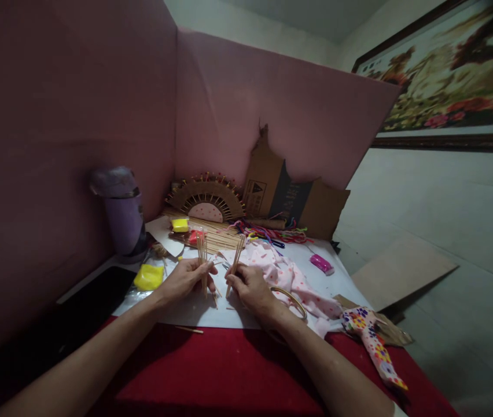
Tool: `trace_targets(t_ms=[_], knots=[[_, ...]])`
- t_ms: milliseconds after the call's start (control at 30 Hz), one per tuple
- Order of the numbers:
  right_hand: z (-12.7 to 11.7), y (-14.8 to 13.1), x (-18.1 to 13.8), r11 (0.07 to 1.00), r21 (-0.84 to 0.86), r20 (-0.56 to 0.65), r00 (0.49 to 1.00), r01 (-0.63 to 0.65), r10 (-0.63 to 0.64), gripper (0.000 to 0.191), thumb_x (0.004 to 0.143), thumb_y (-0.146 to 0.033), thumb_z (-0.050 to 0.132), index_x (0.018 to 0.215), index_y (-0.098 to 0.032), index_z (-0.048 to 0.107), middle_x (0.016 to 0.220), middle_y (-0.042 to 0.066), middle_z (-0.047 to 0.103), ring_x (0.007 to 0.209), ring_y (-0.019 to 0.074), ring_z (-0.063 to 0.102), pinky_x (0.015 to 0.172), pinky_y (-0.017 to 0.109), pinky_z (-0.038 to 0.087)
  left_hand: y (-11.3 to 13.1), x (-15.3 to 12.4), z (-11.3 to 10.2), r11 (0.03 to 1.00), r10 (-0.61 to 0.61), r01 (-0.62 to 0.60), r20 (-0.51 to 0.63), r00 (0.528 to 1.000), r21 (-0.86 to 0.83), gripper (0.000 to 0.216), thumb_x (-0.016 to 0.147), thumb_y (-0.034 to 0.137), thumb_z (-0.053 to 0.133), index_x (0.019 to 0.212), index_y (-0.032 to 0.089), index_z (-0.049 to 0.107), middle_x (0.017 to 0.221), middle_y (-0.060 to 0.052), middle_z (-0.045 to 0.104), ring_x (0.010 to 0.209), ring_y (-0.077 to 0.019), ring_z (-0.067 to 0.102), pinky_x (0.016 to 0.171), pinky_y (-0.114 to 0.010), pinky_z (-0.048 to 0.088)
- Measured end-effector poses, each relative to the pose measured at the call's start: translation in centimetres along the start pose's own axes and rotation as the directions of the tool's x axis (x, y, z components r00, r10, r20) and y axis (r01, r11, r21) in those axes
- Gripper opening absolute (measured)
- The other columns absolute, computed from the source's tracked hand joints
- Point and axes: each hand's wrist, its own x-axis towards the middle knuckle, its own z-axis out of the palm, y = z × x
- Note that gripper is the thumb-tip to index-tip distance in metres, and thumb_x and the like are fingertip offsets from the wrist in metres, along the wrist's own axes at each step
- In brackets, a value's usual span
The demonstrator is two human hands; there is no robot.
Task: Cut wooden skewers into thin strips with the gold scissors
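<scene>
My left hand is closed round a small bunch of thin wooden sticks held upright over a white sheet. My right hand is closed round another few wooden sticks that lean to the right. The two hands are close together, almost touching. One loose stick lies on the red cloth near my left forearm. A larger pile of sticks lies behind the hands.
A purple cup stands at the left by the pink screen. Yellow clay pieces, a stick fan, cardboard, coloured cords, a pink cloth and a flowered object surround the hands.
</scene>
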Motion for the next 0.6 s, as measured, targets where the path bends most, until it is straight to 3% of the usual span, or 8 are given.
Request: trace_targets(t_ms=[167, 267, 367, 600], knots=[[0.3, -0.4, -0.2, 0.979, 0.167, 0.039, 0.993, -0.121, 0.116, 0.019, 0.078, -0.023, 0.052, 0.061, -0.017, 0.055, 0.051, -0.004, 0.049, 0.046, 0.0082, 0.043, 0.046, 0.019, 0.032, 0.1, 0.1, 0.1, 0.999, 0.036, -0.034, -0.062, 0.997, 0.022, 0.034, 0.068, 0.045, 0.062, 0.064, 0.012, 0.062, 0.050, 0.000, 0.056, 0.041, -0.0067, 0.041, 0.043, -0.021, 0.028], [0.7, -0.8, -0.5, 0.925, 0.295, 0.181, 0.965, -0.238, 0.190, 0.019, 0.077, -0.027, 0.053, 0.062, -0.017, 0.054, 0.048, -0.006, 0.047, 0.038, 0.0064, 0.038, 0.038, 0.018, 0.029, 0.4, -0.1, 0.4, 0.999, 0.048, -0.049, -0.050, 0.998, -0.022, 0.032, 0.068, 0.044, 0.064, 0.065, 0.012, 0.062, 0.048, 0.003, 0.052, 0.038, -0.0053, 0.037, 0.041, -0.020, 0.026], [1.1, -1.2, -0.9, 0.899, 0.331, 0.303, 0.934, -0.287, 0.187, 0.016, 0.075, -0.026, 0.055, 0.063, -0.016, 0.056, 0.048, -0.006, 0.047, 0.036, 0.0052, 0.037, 0.035, 0.016, 0.027, 0.8, -0.5, 0.7, 0.997, 0.043, -0.043, -0.003, 0.999, -0.069, 0.032, 0.067, 0.043, 0.065, 0.070, 0.012, 0.064, 0.047, 0.003, 0.052, 0.037, -0.0043, 0.035, 0.039, -0.020, 0.023], [1.7, -0.9, -0.9, 0.854, 0.412, 0.236, 0.943, -0.317, 0.236, 0.024, 0.076, -0.033, 0.052, 0.060, -0.016, 0.052, 0.047, -0.005, 0.048, 0.035, 0.0059, 0.039, 0.034, 0.017, 0.032, 0.5, -0.4, 0.7, 0.982, 0.001, -0.001, 0.002, 1.000, -0.190, 0.031, 0.066, 0.042, 0.066, 0.064, 0.012, 0.058, 0.048, 0.003, 0.051, 0.036, -0.0029, 0.032, 0.037, -0.019, 0.018]])
